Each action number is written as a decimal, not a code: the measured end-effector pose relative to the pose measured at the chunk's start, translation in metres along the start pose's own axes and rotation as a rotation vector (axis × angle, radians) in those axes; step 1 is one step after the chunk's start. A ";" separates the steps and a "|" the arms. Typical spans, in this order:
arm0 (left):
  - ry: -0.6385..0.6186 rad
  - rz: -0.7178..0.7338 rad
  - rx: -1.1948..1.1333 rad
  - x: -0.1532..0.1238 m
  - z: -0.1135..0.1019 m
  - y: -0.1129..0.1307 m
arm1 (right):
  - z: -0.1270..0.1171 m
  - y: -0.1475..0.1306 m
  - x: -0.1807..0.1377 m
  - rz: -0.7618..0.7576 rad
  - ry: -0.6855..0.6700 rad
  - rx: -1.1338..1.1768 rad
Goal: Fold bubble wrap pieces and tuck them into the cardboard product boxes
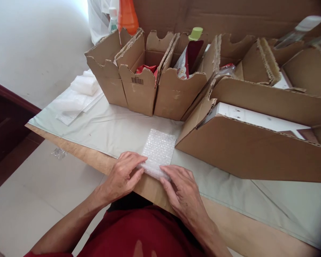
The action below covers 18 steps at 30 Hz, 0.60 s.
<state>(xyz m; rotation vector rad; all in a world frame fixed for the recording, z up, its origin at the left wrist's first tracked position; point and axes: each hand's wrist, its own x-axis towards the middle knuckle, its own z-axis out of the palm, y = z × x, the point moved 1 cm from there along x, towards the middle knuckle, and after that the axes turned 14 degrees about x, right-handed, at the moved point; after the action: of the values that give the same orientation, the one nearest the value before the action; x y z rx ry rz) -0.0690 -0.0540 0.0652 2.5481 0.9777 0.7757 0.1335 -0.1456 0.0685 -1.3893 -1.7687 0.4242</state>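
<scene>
A small sheet of bubble wrap lies on the table near its front edge. My left hand pinches the sheet's near left corner, fingers curled onto it. My right hand presses on the near right edge with fingers bent down over it. Whether anything is wrapped inside the near edge is hidden under my fingers.
The wooden table carries a pale cloth. Several cut cardboard bins stand behind, holding packets and a green-capped bottle. A long cardboard box sits at right. Plastic bags lie at the left. An orange bottle stands at the back.
</scene>
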 end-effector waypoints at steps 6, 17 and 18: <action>0.073 -0.049 0.185 0.024 0.021 -0.009 | 0.003 0.003 0.003 -0.089 0.003 -0.246; 0.035 0.050 0.083 0.004 0.002 0.000 | 0.000 0.007 0.001 -0.007 -0.005 -0.063; 0.042 0.037 0.099 0.008 0.004 -0.001 | 0.000 0.005 0.001 -0.021 0.026 -0.109</action>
<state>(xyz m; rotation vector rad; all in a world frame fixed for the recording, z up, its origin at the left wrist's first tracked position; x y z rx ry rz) -0.0621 -0.0479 0.0641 2.6516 1.0083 0.8133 0.1371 -0.1434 0.0654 -1.4437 -1.8065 0.3003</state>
